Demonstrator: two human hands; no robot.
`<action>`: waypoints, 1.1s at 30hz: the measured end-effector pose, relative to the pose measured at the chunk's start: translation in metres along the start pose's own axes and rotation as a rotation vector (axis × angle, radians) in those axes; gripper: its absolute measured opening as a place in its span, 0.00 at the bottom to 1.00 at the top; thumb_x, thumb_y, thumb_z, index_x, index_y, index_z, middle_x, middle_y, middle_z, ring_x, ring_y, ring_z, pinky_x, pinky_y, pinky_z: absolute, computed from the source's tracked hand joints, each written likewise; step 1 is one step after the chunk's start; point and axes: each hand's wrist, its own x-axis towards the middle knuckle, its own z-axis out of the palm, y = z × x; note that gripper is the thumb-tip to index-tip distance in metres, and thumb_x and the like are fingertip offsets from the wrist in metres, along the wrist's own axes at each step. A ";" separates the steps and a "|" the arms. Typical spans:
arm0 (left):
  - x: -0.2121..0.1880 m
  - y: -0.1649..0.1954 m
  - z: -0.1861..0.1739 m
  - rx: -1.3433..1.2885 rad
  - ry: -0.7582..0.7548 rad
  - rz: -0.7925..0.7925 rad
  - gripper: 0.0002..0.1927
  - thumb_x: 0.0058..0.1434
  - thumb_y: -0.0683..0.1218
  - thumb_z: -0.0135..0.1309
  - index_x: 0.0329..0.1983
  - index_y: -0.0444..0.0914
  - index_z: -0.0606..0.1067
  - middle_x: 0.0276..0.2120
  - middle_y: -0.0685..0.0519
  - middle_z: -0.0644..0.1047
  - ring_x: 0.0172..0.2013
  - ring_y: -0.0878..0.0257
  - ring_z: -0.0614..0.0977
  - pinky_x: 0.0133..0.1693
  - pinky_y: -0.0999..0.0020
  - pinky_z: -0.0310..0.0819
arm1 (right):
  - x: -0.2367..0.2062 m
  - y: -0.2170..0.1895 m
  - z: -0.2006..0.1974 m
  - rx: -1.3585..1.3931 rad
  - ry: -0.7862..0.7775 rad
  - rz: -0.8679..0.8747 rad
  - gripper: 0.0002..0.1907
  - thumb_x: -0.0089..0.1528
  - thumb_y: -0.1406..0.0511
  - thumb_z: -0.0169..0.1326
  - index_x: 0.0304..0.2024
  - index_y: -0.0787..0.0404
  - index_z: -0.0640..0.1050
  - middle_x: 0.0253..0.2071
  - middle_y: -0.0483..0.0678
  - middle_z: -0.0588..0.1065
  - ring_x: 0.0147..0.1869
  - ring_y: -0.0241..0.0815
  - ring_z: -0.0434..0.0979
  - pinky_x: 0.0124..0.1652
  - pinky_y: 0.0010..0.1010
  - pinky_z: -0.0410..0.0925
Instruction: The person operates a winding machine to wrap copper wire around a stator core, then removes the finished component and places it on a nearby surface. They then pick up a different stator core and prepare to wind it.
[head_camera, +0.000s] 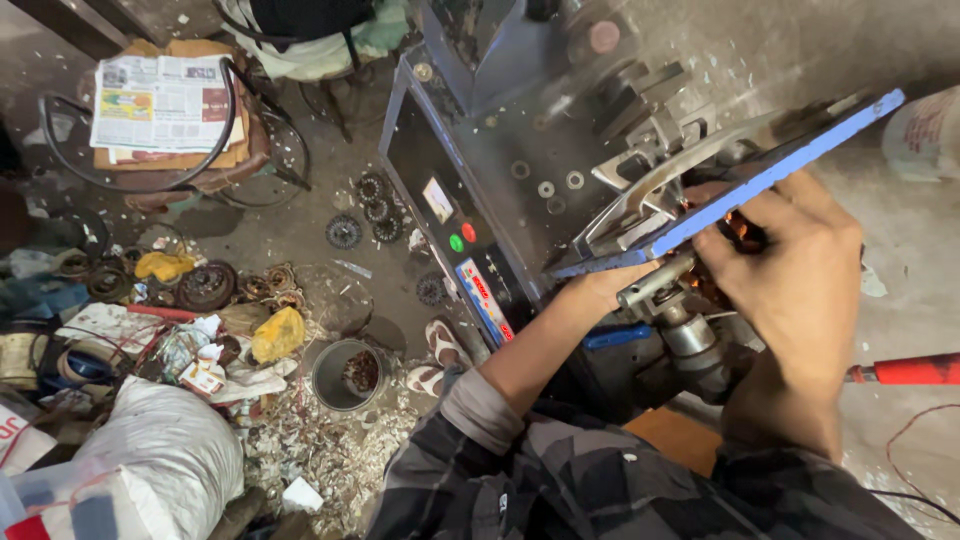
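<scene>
Fingers (735, 235) behind blue plate (790, 165), metal bucket (345, 375) and newspaper (160, 100) on floor

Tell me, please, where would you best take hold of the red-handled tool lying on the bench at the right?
Probably by the red handle itself, coming down from above. It lies flat and bare on the grey bench, clear of the right hand, while its thin metal end points towards the machine, too crowded there for fingers.
</scene>
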 end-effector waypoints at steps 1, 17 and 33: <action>0.000 0.001 0.002 0.006 0.010 -0.002 0.22 0.65 0.39 0.62 0.62 0.38 0.74 0.55 0.50 0.77 0.56 0.58 0.78 0.62 0.52 0.74 | 0.000 0.001 0.000 -0.003 0.005 0.001 0.16 0.55 0.73 0.64 0.46 0.60 0.83 0.45 0.52 0.78 0.47 0.49 0.80 0.46 0.34 0.71; 0.009 0.004 0.001 -0.153 -0.026 -0.050 0.22 0.63 0.42 0.64 0.60 0.39 0.75 0.54 0.50 0.78 0.54 0.58 0.79 0.60 0.55 0.75 | 0.007 -0.001 0.004 -0.024 -0.002 0.037 0.16 0.55 0.72 0.66 0.46 0.61 0.83 0.46 0.52 0.78 0.47 0.48 0.80 0.45 0.33 0.71; 0.022 0.007 0.016 -0.191 -0.090 -0.051 0.09 0.80 0.42 0.52 0.56 0.31 0.71 0.53 0.44 0.77 0.53 0.55 0.78 0.59 0.52 0.74 | 0.002 0.013 0.009 -0.132 -0.030 -0.040 0.16 0.58 0.71 0.68 0.49 0.60 0.83 0.49 0.53 0.79 0.50 0.51 0.80 0.50 0.36 0.71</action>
